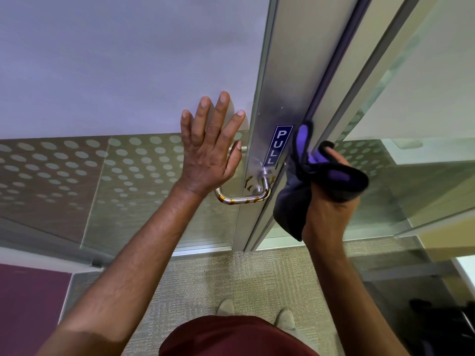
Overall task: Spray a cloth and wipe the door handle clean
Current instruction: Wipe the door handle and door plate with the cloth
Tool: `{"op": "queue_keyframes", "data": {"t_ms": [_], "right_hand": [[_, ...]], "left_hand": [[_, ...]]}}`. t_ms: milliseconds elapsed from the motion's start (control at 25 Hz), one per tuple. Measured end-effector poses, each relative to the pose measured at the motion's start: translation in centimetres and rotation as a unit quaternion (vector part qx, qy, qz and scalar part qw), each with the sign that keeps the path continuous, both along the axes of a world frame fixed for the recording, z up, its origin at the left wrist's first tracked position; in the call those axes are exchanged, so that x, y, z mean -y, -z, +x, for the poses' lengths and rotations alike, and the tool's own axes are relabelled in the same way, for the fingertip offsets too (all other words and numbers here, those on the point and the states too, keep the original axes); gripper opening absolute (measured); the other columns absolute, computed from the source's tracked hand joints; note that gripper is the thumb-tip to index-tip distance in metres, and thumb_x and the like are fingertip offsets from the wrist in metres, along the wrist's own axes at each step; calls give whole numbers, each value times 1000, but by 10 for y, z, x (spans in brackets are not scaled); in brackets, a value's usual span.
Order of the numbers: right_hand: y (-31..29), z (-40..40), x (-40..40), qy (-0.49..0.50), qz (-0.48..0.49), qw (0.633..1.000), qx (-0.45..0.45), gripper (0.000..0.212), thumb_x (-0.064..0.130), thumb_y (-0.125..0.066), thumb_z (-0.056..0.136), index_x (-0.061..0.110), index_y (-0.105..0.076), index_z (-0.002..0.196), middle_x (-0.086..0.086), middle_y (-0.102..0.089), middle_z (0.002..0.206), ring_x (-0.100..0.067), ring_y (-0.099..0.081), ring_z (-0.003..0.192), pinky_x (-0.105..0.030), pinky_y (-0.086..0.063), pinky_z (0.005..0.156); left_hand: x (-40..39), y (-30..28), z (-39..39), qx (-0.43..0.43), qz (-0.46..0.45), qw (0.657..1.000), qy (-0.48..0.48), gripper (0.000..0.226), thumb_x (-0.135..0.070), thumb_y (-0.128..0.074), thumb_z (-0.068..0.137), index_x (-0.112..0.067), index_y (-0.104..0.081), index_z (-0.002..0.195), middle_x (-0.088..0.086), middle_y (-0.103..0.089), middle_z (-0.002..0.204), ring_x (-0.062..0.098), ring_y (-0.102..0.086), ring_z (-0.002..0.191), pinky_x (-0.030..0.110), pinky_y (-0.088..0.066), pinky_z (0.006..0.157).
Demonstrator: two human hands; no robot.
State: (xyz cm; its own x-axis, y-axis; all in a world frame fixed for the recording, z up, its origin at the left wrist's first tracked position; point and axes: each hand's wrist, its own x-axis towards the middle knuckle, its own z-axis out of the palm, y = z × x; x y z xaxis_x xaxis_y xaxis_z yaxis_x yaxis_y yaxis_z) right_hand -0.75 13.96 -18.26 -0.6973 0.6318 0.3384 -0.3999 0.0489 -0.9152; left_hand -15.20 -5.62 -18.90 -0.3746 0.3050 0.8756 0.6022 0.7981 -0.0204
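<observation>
A steel door handle [244, 199] juts from the aluminium door frame [277, 98], streaked with brown smears along its bar and around its base. My left hand [208, 150] lies flat and open on the frosted glass just left of the frame, above the handle. My right hand [331, 201] grips a bunched purple and black cloth [305, 170] held right of the handle, at the door's edge, apart from the handle. A blue PULL sticker [277, 146] sits above the handle. No spray bottle is in view.
The glass door panel [77, 163] carries a band of frosted dots. A second glass panel [424, 124] stands to the right. Beige carpet [231, 273] covers the floor, with my shoes [226, 307] near the threshold. A maroon surface [28, 304] lies at the lower left.
</observation>
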Motion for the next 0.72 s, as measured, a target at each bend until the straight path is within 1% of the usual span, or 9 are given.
{"op": "queue_keyframes", "data": {"t_ms": [40, 160, 200, 280, 360, 440, 560, 640, 720], "right_hand": [[-4, 1, 5, 35, 29, 998, -36, 48, -14, -64, 87, 7, -64, 131, -1, -72, 128, -16, -66, 123, -25, -49, 107], [-9, -10, 14, 118, 190, 970, -93, 46, -9, -68, 83, 1, -63, 128, -24, -58, 127, -28, -58, 124, -30, -43, 110], [-6, -17, 16, 127, 244, 959, -72, 47, -5, -71, 82, -1, -64, 128, -28, -55, 126, -28, -55, 124, -28, -41, 111], [7, -31, 22, 118, 330, 936, 21, 53, 2, -73, 85, -1, -63, 138, -27, -52, 130, -20, -46, 130, -22, -36, 115], [28, -35, 27, 111, 383, 911, 107, 62, 3, -77, 88, 4, -57, 147, -23, -51, 135, -20, -42, 131, -26, -39, 114], [52, -33, 30, 98, 410, 893, 157, 70, 1, -80, 87, 7, -53, 151, -21, -49, 137, -29, -43, 132, -33, -45, 109], [74, -28, 27, 74, 397, 891, 207, 77, -8, -77, 82, 13, -54, 152, -14, -47, 136, -28, -45, 131, -22, -42, 100], [81, -26, 26, 51, 379, 893, 236, 81, -15, -71, 80, 17, -55, 152, -8, -46, 136, -26, -44, 132, -20, -40, 96], [85, -24, 23, 33, 369, 894, 253, 82, -19, -67, 80, 18, -55, 152, -10, -49, 136, -24, -45, 130, -17, -39, 95]], "left_hand": [[1, -2, -1, -5, -3, 1000, 0, 56, -34, -51, 106, -19, -37, 158, -3, 12, 176, 21, 14, 163, 48, 10, 131], [1, -10, -5, -16, 7, 1000, 0, 55, -33, -53, 105, -19, -40, 157, 1, -2, 177, 21, 12, 163, 49, 10, 131], [0, -11, -5, -16, 12, 1000, -2, 55, -33, -53, 105, -19, -40, 156, 5, -12, 176, 20, 12, 163, 49, 10, 131], [-2, -12, -4, -15, 18, 1000, -10, 55, -32, -56, 103, -19, -42, 155, 14, -27, 167, 19, 11, 163, 49, 9, 130], [-3, -11, -3, -24, 20, 999, -15, 56, -30, -60, 102, -18, -42, 154, 15, -32, 162, 18, 10, 163, 50, 7, 130], [-2, -11, -5, -34, 20, 999, -23, 57, -30, -61, 100, -18, -43, 153, 14, -35, 160, 17, 9, 164, 49, 7, 130], [-3, -10, -6, -38, 16, 999, -26, 57, -31, -61, 100, -19, -43, 153, 12, -36, 160, 17, 10, 163, 49, 7, 130], [-3, -8, -7, -40, 15, 999, -29, 56, -32, -60, 100, -19, -42, 152, 12, -36, 159, 17, 10, 163, 49, 8, 130], [-3, -8, -8, -40, 20, 999, -27, 54, -32, -57, 102, -20, -43, 152, 12, -35, 160, 16, 9, 163, 48, 8, 130]]}}
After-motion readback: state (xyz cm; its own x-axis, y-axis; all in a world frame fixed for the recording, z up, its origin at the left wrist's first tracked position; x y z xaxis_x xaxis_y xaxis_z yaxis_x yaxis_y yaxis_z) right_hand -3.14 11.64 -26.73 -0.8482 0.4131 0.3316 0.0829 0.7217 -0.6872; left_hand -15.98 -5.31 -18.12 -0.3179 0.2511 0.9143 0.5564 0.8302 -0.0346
